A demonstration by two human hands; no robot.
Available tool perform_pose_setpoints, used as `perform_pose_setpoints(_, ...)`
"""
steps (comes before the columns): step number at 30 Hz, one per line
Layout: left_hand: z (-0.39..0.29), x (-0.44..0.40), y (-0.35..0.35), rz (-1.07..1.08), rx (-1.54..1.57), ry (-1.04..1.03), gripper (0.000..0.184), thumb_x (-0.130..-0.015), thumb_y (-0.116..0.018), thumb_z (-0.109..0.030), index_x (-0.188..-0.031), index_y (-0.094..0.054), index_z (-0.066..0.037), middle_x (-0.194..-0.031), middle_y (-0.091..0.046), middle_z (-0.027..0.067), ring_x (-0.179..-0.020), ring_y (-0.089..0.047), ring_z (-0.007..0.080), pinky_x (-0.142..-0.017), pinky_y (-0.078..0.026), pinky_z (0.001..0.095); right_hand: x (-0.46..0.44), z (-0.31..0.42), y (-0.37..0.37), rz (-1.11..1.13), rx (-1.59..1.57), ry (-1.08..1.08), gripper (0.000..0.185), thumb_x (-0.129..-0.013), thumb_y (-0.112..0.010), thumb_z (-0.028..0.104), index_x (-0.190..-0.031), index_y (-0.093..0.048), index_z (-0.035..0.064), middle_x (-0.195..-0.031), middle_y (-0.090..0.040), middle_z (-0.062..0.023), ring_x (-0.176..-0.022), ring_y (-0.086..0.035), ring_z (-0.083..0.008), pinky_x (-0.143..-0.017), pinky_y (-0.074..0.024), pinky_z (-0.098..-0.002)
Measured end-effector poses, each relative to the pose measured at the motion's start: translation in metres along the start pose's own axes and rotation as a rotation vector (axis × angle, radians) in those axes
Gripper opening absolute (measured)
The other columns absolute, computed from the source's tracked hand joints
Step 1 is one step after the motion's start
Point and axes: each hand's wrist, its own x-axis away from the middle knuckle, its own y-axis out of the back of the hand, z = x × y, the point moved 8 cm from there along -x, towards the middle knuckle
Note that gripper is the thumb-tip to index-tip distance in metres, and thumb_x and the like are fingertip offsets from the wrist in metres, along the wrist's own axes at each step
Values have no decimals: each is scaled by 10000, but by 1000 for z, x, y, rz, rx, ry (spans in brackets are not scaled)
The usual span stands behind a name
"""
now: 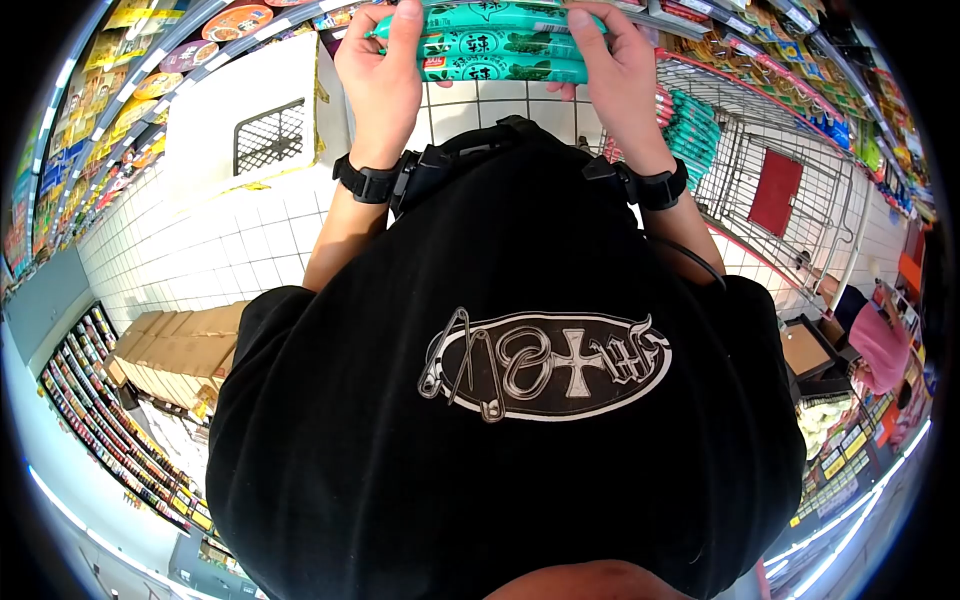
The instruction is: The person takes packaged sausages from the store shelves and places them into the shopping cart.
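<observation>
A stack of long green packets [490, 45] with printed characters spans the gap between my two hands at the top of the view. My left hand [385, 65] is closed on the stack's left end, its thumb over the front. Around the right end, my right hand [615, 70] grips the same packets, thumb on top. Fingertips of both hands show below the stack. To the right, a wire shopping cart [760, 190] holds more green packets [695, 130] and some red ones.
Stocked shelves [130, 90] curve along the top left and top right. A white crate [185, 130] stands left of my left hand. Cardboard boxes [180, 350] are at the lower left. A person in pink [880, 340] is at the far right.
</observation>
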Motion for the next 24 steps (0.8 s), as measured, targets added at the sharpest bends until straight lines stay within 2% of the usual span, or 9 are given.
perform_pose_setpoints(2,0,-1,-1,-1,13,27,178,-999,-521,-181,-880,-572,-59,-781,-517,-48,-700,-399,21,-616,-349,200,-3,3,7,-65,274,192,153,-981,-569,165,-1064,-592,38,-735,-497,57,-590,-423,-4,-504,-361,-179)
perform_pose_setpoints(5,-2,-2,-3,3,6,-26,214,-1010,-502,-206,-867,-568,-61,-764,-494,-49,-695,-400,22,-609,-350,205,-1,4,7,-69,218,208,155,-969,-590,166,-1057,-603,39,-740,-481,63,-650,-407,-11,-572,-344,-185)
perform_pose_setpoints(9,3,1,-2,24,43,109,273,-1026,-467,-249,-855,-562,-59,-748,-503,-41,-675,-415,27,-577,-356,207,5,4,2,1,175,6,169,-951,-608,143,-1078,-596,32,-820,-532,38,-737,-473,-31,-651,-398,-194)
perform_pose_setpoints(11,13,3,0,22,71,230,295,-1031,-455,-267,-851,-560,-59,-741,-507,-39,-660,-423,28,-560,-358,205,8,28,-7,25,198,285,187,-934,-619,112,-1097,-590,27,-931,-571,9,-836,-520,-55,-728,-432,-203)
perform_pose_setpoints(13,7,0,2,18,5,39,325,-1037,-440,-303,-863,-573,-63,-701,-507,-46,-594,-429,21,-499,-347,196,8,17,-4,17,183,295,194,-930,-620,103,-1104,-585,25,-970,-577,-4,-866,-531,-63,-750,-440,-206)
perform_pose_setpoints(15,10,6,1,17,61,129,337,-1038,-435,-319,-879,-583,-61,-673,-496,-52,-555,-420,17,-469,-331,192,10,20,-4,10,172,313,202,-926,-621,94,-1111,-581,24,-1010,-583,-17,-896,-542,-71,-771,-449,-208)
perform_pose_setpoints(17,20,7,-3,13,118,216,350,-1039,-429,-335,-895,-593,-60,-646,-485,-58,-516,-411,14,-439,-314,189,14,20,-3,-9,120,211,203,-931,-622,102,-1115,-578,29,-959,-588,-12,-863,-542,-67,-754,-449,-211)
perform_pose_setpoints(20,5,5,-5,22,147,-116,343,-1035,-444,-335,-925,-608,-54,-614,-473,-67,-474,-388,9,-408,-288,189,14,2,4,-44,83,-1,213,-935,-625,114,-1126,-572,38,-909,-591,-5,-837,-540,-60,-742,-446,-208)
perform_pose_setpoints(24,16,12,-3,58,123,136,303,-1025,-480,-302,-920,-614,-51,-617,-485,-67,-472,-389,4,-407,-288,188,15,1,0,-17,11,-29,188,-940,-626,140,-1093,-588,38,-876,-592,4,-810,-528,-55,-725,-441,-212)
